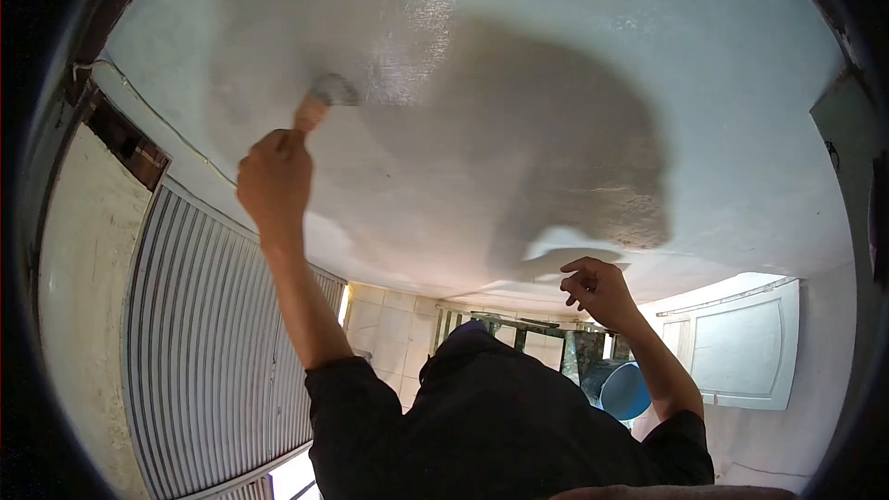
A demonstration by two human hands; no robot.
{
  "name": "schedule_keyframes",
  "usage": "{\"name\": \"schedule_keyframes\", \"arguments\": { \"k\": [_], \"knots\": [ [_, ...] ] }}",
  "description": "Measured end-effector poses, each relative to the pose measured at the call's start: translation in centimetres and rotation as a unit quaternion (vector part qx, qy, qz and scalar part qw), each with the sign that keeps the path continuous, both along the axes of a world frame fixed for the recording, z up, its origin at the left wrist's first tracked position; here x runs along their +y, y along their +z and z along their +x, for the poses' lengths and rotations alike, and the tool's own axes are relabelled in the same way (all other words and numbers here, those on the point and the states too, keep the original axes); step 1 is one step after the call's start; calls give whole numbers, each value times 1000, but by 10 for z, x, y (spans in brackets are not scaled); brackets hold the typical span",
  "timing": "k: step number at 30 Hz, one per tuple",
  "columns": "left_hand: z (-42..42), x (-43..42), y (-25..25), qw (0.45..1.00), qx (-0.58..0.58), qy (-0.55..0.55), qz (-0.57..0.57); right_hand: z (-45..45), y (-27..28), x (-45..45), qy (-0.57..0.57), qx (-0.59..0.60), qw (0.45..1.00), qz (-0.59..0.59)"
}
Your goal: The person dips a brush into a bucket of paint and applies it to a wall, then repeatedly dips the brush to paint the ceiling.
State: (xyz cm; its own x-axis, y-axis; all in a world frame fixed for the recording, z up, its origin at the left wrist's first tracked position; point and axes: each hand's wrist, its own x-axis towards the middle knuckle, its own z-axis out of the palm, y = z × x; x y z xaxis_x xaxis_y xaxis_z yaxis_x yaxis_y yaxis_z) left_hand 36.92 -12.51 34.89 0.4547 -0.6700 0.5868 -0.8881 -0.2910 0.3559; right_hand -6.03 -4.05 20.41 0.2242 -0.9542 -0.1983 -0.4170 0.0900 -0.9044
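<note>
My left hand [275, 176] is closed around the handle of a paintbrush [313, 113], up at the left. The dark bristles are slightly blurred and touch or nearly touch a broad pale wall [389, 176]. Just right of the bristles, a patch of that surface shines as if wet. Lower down on the right, my right hand [597, 292] hovers near the wall with loosely bent fingers spread apart, and nothing shows in it. Shadows of my head and arms fall across the wall.
A ribbed metal shutter [204, 315] runs along the left, beneath a thin cable [171, 130]. Below my right forearm is a blue bucket [625, 392], beside a green-framed stand [519, 333]. A white panelled door [741, 347] is at the right, and pale tiles [394, 324] show behind my torso.
</note>
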Motion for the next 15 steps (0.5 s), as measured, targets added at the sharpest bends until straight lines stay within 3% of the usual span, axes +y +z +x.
{"name": "schedule_keyframes", "arguments": {
  "k": [5,8,12,15],
  "knots": [
    [95,-20,-7,972,-36,224,65,-2,-2,-2,2,-11,1000,-8],
    [124,-28,-14,954,-87,278,67,-2,-2,-3,0,-1,1000,-10],
    [67,-25,-4,962,-156,206,84,-2,-7,-4,-8,-9,1000,-6],
    [4,-14,-5,956,-243,161,-10,3,-4,-7,-16,-28,999,-13]
  ]
}}
